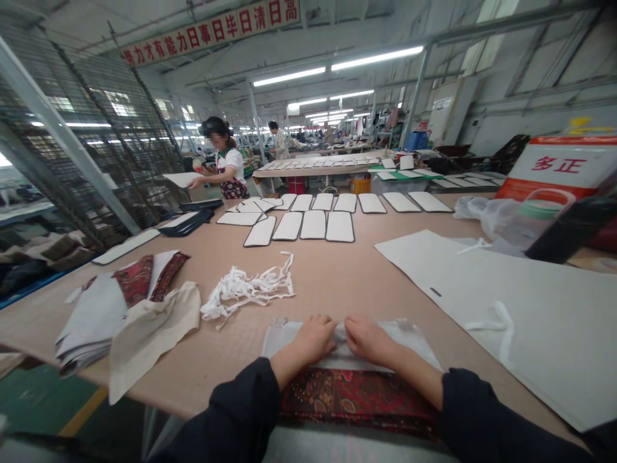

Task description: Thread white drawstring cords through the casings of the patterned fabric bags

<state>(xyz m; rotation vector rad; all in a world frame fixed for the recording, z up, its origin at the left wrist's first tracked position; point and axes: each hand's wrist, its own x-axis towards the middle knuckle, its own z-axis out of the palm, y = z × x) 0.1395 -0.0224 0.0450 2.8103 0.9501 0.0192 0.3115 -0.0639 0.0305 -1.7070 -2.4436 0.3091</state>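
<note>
My left hand (315, 337) and my right hand (369, 341) lie close together on a whitish fabric piece (414, 337) at the table's front. The fingers of both are curled and pressed into its middle; their tips are partly hidden. Directly below, nearer to me, is red paisley-patterned fabric (357, 392) in stacked layers, beside my forearms. Beyond my left hand lies a loose heap of white fabric strips (245, 289). To its left are folded grey-white pieces (96, 315) with red patterned fabric (135, 280) and a cream cloth (154, 334) hanging over the edge.
Flat white panels with dark edges (313, 225) lie in rows across the brown table (328, 276). A large white sheet (520, 308) covers the right side, with a plastic bag (496, 215) and a dark cylinder (573, 228) behind it. A co-worker (226, 161) holds a white panel at the far left.
</note>
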